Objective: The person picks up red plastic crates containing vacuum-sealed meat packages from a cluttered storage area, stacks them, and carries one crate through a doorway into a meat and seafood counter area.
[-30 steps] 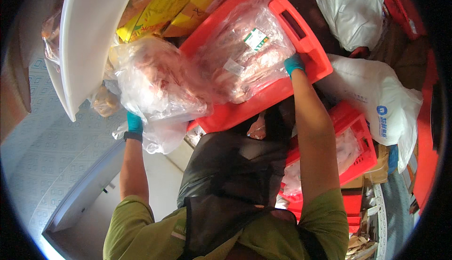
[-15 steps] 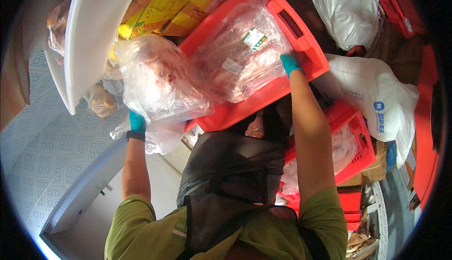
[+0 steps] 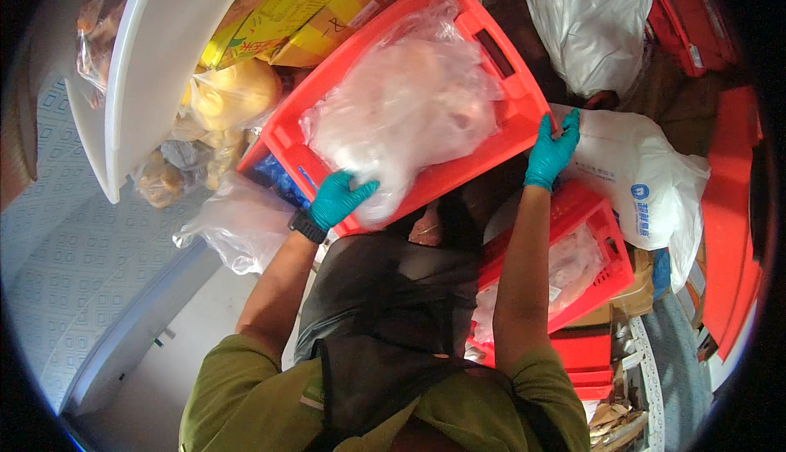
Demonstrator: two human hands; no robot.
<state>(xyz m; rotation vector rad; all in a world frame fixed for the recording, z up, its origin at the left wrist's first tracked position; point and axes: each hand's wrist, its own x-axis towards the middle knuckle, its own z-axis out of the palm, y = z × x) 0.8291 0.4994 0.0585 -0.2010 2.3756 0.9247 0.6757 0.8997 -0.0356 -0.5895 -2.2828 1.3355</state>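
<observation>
In front of me is a tilted red plastic crate with a clear plastic bag of pale, pinkish contents lying in it, partly blurred. My left hand, in a teal glove, is over the crate's near left corner. Its fingers are stretched apart against the bag's near edge. At the right corner of the crate, my right hand, also gloved, is open with fingers spread beside the rim. The bag covers most of what lies beneath it.
A second red crate with bagged contents stands lower right. White sacks lie to the right. At left are a white curved panel, bags of yellowish items and a crumpled clear bag. Yellow cartons sit behind.
The clear bag has moved right from beside the crate into it, over the labelled bag. My left hand followed rightward and opened; my right hand came off the crate's rim, fingers spread.
</observation>
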